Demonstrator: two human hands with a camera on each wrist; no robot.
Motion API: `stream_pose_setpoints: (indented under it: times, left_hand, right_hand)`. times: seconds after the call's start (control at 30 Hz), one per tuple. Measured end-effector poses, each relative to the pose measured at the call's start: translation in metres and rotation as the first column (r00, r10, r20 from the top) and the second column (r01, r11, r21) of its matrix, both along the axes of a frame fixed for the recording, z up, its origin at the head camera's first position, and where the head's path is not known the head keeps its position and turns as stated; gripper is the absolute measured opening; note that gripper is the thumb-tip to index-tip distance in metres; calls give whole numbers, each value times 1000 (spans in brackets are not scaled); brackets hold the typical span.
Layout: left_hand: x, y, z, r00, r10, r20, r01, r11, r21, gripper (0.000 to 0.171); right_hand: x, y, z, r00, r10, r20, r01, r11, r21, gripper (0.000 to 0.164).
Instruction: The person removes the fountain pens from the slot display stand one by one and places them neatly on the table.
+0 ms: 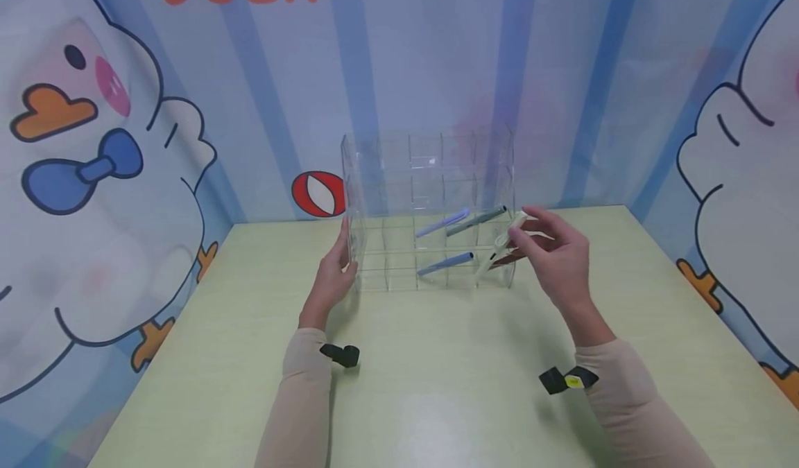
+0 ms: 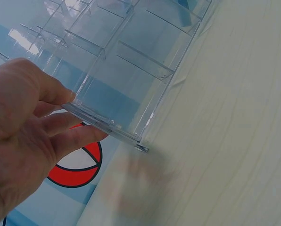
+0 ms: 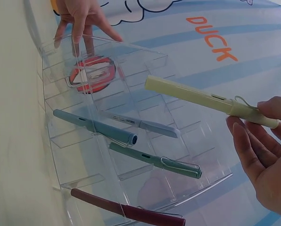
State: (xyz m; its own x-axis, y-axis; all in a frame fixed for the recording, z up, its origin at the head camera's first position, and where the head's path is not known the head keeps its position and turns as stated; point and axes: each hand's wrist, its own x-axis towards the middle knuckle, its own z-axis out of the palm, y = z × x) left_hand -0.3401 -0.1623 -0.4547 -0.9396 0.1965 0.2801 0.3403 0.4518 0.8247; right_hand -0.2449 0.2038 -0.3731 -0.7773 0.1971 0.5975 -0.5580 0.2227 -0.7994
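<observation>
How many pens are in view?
5: yellow pen in the right hand; blue pen and dark red pen in the rack's bottom row; lavender pen and green pen above.

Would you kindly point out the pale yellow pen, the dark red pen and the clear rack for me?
Pale yellow pen (image 3: 202, 98): right wrist view, on its barrel.
Dark red pen (image 3: 128, 210): right wrist view, near mid-length.
Clear rack (image 2: 117, 133): left wrist view, on its side edge.

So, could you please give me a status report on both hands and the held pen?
Right hand pinching pale yellow pen. Left hand holding side of clear rack. Dark red pen close by in rack, might obstruct.
</observation>
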Motion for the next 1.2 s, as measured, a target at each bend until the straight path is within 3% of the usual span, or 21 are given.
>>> stream_pose_setpoints:
  times: [0.33, 0.57, 0.7, 1.2]
  left_hand:
    - [3, 0, -3, 1000, 7, 12, -8, 1000, 9, 89]
    - [4, -1, -9, 1000, 9, 1, -9, 1000, 6, 89]
    - [3, -2, -11, 1000, 6, -8, -6, 1000, 0, 87]
    - [-1, -1, -3, 1000, -2, -19, 2, 1000, 7, 89]
  right_hand:
    - [-1, -12, -11, 997, 49, 54, -53, 997, 62, 39]
    - [1, -19, -18, 979, 139, 150, -155, 983, 97, 41]
    - [2, -22, -21, 970, 149, 190, -177, 974, 141, 41]
    - [-4, -35, -31, 943, 180, 281, -234, 957, 170, 43]
